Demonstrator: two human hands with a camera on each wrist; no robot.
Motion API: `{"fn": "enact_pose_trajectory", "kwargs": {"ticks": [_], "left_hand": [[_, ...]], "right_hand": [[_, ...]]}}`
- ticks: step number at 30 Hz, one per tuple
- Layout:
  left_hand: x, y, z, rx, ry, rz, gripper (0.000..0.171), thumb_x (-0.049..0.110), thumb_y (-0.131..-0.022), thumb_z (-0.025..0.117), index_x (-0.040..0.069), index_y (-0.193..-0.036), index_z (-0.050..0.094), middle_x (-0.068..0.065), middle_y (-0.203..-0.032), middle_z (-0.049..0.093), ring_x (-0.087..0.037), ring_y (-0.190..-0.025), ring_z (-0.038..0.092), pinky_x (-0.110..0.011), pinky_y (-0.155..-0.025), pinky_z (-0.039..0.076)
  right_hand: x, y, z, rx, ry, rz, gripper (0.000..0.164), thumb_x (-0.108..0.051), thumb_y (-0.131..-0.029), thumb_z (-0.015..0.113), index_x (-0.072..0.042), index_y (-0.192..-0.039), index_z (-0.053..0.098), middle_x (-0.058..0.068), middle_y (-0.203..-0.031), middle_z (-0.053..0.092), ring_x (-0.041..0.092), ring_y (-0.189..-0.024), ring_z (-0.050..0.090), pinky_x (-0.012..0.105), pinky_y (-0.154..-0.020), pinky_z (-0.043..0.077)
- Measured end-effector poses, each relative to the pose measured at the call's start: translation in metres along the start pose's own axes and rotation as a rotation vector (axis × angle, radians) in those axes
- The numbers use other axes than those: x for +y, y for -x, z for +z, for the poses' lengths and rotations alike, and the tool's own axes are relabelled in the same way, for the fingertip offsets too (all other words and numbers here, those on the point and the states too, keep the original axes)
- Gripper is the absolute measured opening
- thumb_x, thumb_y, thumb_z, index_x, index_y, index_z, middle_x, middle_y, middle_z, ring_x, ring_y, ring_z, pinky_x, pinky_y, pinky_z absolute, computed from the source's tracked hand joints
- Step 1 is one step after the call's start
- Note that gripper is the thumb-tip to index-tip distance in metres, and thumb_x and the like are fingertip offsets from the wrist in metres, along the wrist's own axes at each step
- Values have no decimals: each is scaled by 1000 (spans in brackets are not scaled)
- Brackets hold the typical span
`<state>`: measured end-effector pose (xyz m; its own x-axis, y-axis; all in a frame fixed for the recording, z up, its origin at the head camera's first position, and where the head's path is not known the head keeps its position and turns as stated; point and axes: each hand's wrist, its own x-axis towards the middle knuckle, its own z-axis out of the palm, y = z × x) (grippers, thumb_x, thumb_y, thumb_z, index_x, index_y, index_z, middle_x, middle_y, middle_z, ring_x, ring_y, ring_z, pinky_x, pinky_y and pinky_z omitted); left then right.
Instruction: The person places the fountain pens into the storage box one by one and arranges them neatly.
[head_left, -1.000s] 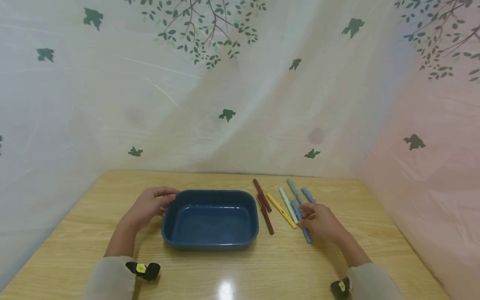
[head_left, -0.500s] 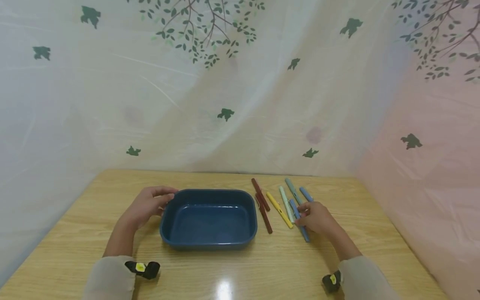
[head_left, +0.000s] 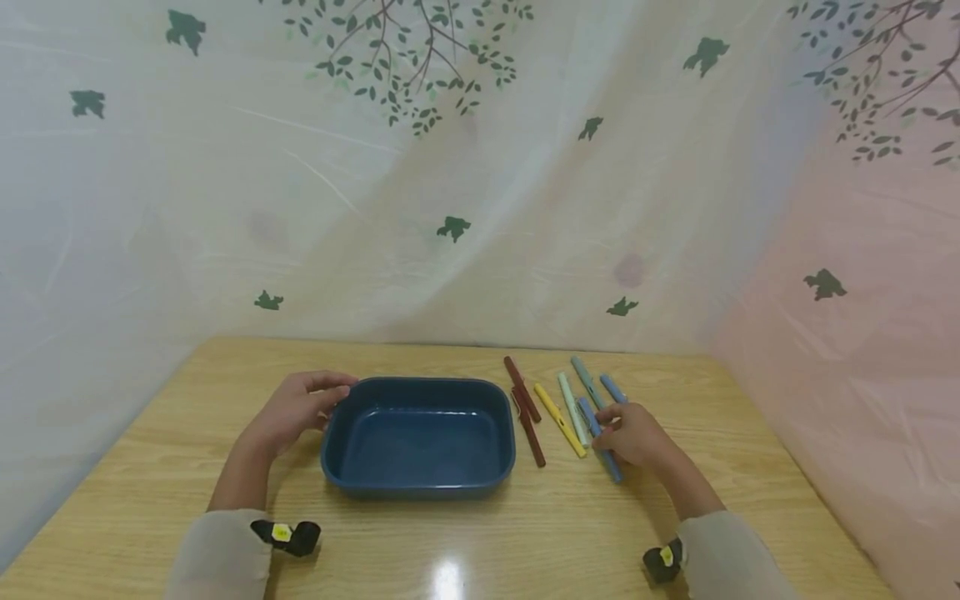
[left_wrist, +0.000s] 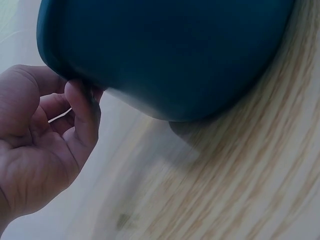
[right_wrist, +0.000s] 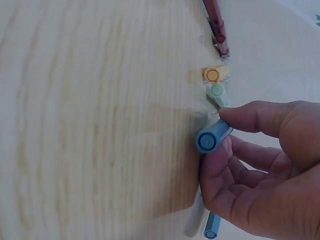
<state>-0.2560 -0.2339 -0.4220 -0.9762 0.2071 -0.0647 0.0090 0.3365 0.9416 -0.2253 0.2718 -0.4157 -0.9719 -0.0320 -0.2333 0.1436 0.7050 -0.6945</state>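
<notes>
My left hand (head_left: 288, 412) is at the back-left corner of a dark blue rectangular baking dish (head_left: 418, 490). In the left wrist view its thumb and fingers pinch the dish's edge. To the right of the dish, my right hand (head_left: 636, 436) pinches a blue pen (right_wrist: 211, 137) between thumb and fingers. Close by lie a pale green pen (head_left: 572, 407), a grey-green pen (head_left: 586, 380) and a second blue pen (head_left: 612, 387), partly behind the hand. A yellow pen (head_left: 558, 419) and two dark red pens (head_left: 521, 387) lie nearer the dish.
Everything stands on a light wooden table (head_left: 450, 533). A pale curtain (head_left: 360, 275) with printed leaves and birds hangs behind the table, and a pinkish side of it (head_left: 862, 375) runs along the right edge. Small black cameras (head_left: 303, 540) sit on both wrists.
My right wrist has shifted slightly left and forward, its fingers staying at the blue pen. The left hand and the dish keep their places; the head view moved a little.
</notes>
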Motion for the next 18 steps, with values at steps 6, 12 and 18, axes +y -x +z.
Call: {"fn": "enact_pose_trajectory", "kwargs": {"ticks": [6,12,18], "left_hand": [[-1,0,-1,-4,1,2,36,17,-105,59,-5,-134,62,-12,-106,65,-21,-87,60,-35,-71,57],[0,0,-1,-12,8,0,37,19,-105,59,-4,-135,61,-13,-108,64,-22,-89,59,-36,-73,57],[0,0,-1,-9,6,3,37,19,-105,60,-4,-134,61,-13,-108,65,-22,-89,59,-36,-73,57]], "right_hand": [[-3,3,-7,-3,-4,-9,49,-6,-91,69,13,-134,57,18,-109,63,24,-86,58,33,-69,52],[-7,3,-15,-17,-87,-21,47,-6,-95,64,13,-137,54,15,-111,63,26,-98,57,35,-80,52],[-15,4,-22,-47,-178,-57,46,-7,-101,59,12,-141,49,25,-129,58,29,-111,60,46,-90,55]]}}
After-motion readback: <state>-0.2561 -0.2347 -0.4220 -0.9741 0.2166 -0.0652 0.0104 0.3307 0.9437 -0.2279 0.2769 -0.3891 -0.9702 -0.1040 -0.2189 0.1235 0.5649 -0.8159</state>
